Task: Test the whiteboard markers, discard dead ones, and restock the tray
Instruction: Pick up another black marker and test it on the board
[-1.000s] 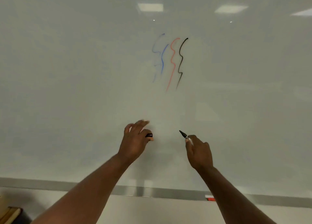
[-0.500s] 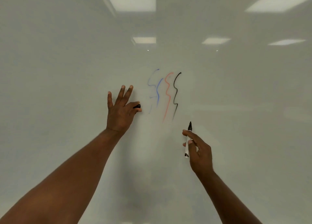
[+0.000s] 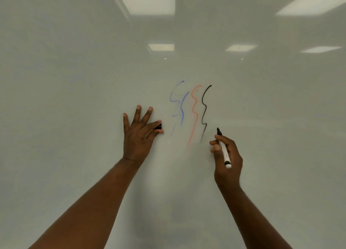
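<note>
A: What is held in the right hand (image 3: 234, 155)?

B: An uncapped black marker (image 3: 223, 149) is gripped there. The fingers are curled round its white barrel, and the tip is pointed up and slightly left.

A: Is the tip laid on the whiteboard (image 3: 74, 98)?

B: That cannot be told. The tip is seen just right of the lower end of the black line (image 3: 205, 108).

A: And the left hand (image 3: 136, 138)?

B: A black cap (image 3: 158, 126) is pinched between thumb and forefinger. The other three fingers are spread straight, up toward the board.

A: Where is it placed?

B: It is raised left of the marks, level with their lower halves and well apart from the right hand.

A: What is drawn farther up?

B: Four wavy lines are set side by side: a faint blue line (image 3: 170, 96) at the left, then a stronger blue line (image 3: 182, 115), a red line (image 3: 197, 117), and the black one at the right.

A: Beyond that?

B: Ceiling lights (image 3: 161, 47) are reflected in the upper board.
</note>
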{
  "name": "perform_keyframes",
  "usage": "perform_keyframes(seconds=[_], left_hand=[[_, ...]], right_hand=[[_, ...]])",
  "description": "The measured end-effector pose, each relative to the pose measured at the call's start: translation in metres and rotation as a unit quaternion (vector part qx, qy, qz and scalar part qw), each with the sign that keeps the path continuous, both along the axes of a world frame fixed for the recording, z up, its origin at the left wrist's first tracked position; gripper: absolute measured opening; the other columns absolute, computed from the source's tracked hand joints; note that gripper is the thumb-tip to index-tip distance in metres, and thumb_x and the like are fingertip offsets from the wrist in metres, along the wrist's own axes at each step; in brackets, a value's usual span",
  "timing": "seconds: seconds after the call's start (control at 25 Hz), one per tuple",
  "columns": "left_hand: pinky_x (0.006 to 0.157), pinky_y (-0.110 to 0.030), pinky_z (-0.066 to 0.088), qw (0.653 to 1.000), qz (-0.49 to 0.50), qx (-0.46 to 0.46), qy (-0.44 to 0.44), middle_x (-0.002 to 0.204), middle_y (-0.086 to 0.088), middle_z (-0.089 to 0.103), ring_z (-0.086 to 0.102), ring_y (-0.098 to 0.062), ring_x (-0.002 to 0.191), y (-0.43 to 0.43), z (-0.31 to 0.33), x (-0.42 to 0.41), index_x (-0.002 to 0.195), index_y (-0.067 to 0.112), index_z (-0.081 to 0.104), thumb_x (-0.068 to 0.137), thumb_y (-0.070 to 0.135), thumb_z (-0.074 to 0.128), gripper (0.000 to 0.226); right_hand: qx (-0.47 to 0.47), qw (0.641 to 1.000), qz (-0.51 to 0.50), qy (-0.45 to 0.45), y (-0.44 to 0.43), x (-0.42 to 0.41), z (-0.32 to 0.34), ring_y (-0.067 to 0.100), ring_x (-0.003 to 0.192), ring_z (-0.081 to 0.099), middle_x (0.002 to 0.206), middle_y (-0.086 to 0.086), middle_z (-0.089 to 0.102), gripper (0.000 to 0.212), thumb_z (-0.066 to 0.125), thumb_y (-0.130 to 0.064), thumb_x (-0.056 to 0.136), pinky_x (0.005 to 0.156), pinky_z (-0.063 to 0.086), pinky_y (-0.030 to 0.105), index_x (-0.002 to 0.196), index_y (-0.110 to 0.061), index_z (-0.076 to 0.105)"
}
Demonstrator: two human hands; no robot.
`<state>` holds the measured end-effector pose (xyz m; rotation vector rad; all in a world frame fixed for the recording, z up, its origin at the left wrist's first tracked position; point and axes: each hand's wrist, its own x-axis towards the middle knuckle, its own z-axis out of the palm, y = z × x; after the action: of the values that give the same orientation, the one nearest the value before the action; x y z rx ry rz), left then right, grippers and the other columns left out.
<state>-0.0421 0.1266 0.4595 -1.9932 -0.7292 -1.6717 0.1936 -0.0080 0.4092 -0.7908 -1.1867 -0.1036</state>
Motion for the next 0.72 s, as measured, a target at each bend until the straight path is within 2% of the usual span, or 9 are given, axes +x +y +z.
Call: perform_keyframes(seconds=[0.08,0.2,0.32,0.4,0.44,0.56,0.72], left_hand=[[0.117,-0.064,0.005,1.000,-0.007,0.008,-0.004,0.146,-0.001,0.050,0.028,-0.027,0.147,0.005,-0.002,0.001,0.112,0.024,0.073,0.094,0.043,0.058,0.030],[0.118,-0.061,0.004,1.000,0.001,0.028,0.003,0.145,-0.001,0.050,0.029,-0.028,0.146,0.013,-0.003,-0.001,0.112,0.024,0.073,0.096,0.047,0.055,0.033],[0.118,-0.062,0.007,0.999,0.016,0.051,0.010,0.144,-0.002,0.051,0.031,-0.030,0.145,0.017,-0.005,-0.001,0.114,0.023,0.072,0.095,0.045,0.058,0.032],[0.117,-0.063,0.008,0.998,0.021,0.058,0.014,0.144,-0.003,0.052,0.032,-0.031,0.145,0.019,-0.005,-0.001,0.114,0.023,0.072,0.094,0.044,0.060,0.031],[0.117,-0.063,0.008,0.998,0.021,0.059,0.014,0.144,-0.003,0.052,0.032,-0.031,0.145,0.020,-0.006,-0.001,0.114,0.023,0.072,0.093,0.043,0.062,0.031],[0.117,-0.064,0.008,0.998,0.018,0.060,0.014,0.144,-0.003,0.052,0.031,-0.030,0.145,0.020,-0.006,-0.002,0.115,0.022,0.072,0.091,0.040,0.065,0.030],[0.117,-0.063,0.007,0.998,0.013,0.057,0.015,0.144,-0.003,0.052,0.031,-0.030,0.145,0.018,-0.006,-0.003,0.114,0.022,0.072,0.092,0.040,0.065,0.030]], right_hand=[[0.023,1.000,0.006,0.020,0.012,-0.003,0.007,0.023,0.093,0.069,0.098,0.005,0.071,0.028,0.049,-0.023,0.100,0.079,0.053,0.026,0.119,-0.009,0.065],[0.045,0.998,-0.004,0.054,0.025,-0.004,0.018,0.024,0.085,0.069,0.095,0.005,0.073,0.026,0.052,-0.012,0.096,0.073,0.054,0.032,0.121,-0.009,0.059],[0.078,0.993,-0.022,0.083,0.030,-0.002,0.030,0.023,0.092,0.069,0.103,0.009,0.072,0.025,0.056,-0.008,0.095,0.080,0.055,0.035,0.120,-0.005,0.057],[0.086,0.991,-0.038,0.090,0.031,-0.001,0.036,0.021,0.102,0.068,0.108,0.009,0.071,0.026,0.059,-0.002,0.096,0.087,0.055,0.031,0.122,-0.002,0.060],[0.082,0.992,-0.046,0.083,0.030,-0.001,0.036,0.017,0.101,0.068,0.108,0.007,0.071,0.027,0.061,0.001,0.095,0.086,0.054,0.026,0.121,-0.001,0.062],[0.066,0.993,-0.068,0.069,0.025,0.001,0.025,0.006,0.086,0.066,0.099,-0.002,0.070,0.023,0.065,0.004,0.090,0.074,0.050,0.017,0.112,-0.001,0.067],[0.041,0.992,-0.093,0.070,0.018,0.007,-0.001,0.013,0.081,0.067,0.092,0.000,0.071,0.019,0.063,-0.005,0.084,0.070,0.051,0.024,0.102,-0.003,0.070]])
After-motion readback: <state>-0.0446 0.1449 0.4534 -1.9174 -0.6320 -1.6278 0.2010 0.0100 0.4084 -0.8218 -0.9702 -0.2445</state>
